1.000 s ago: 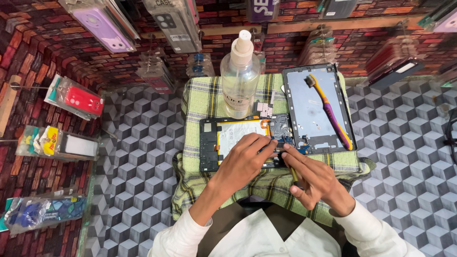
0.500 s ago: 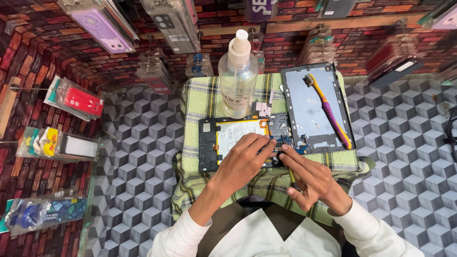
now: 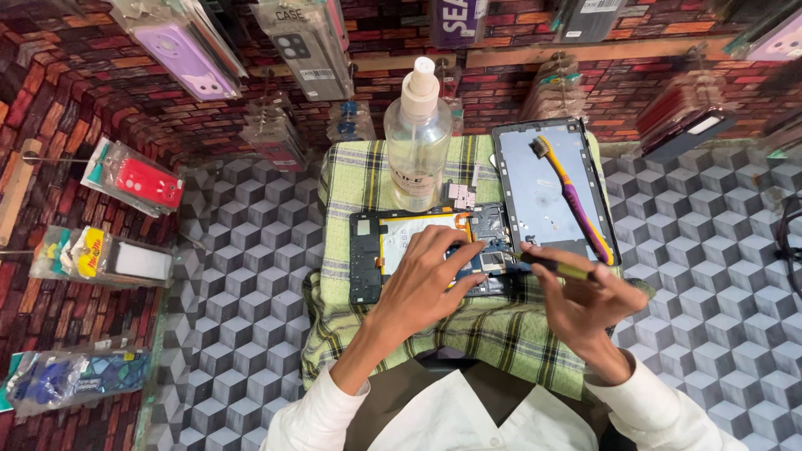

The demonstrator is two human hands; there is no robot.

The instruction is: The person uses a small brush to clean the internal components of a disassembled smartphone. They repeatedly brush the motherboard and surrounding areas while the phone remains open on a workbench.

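An opened phone (image 3: 393,250) with its white battery and circuit boards showing lies on a green checked cloth (image 3: 468,334). My left hand (image 3: 430,280) rests on the phone's right half, fingers spread over the boards. My right hand (image 3: 585,305) holds a thin yellow-green screwdriver (image 3: 551,267) that points left, with its tip at the phone's right end. The phone's removed back panel (image 3: 547,192) lies to the right with a purple and yellow toothbrush (image 3: 576,200) on it.
A clear pump bottle (image 3: 418,134) stands behind the phone on the cloth. The table has a grey cube pattern (image 3: 251,276). Packaged phone cases (image 3: 138,179) hang on the brick-pattern wall at left and above. Dark spectacles (image 3: 789,242) lie at the right edge.
My right hand has risen and moved right, and the screwdriver now lies nearly level at the phone's right end. My left hand has stayed on the phone.
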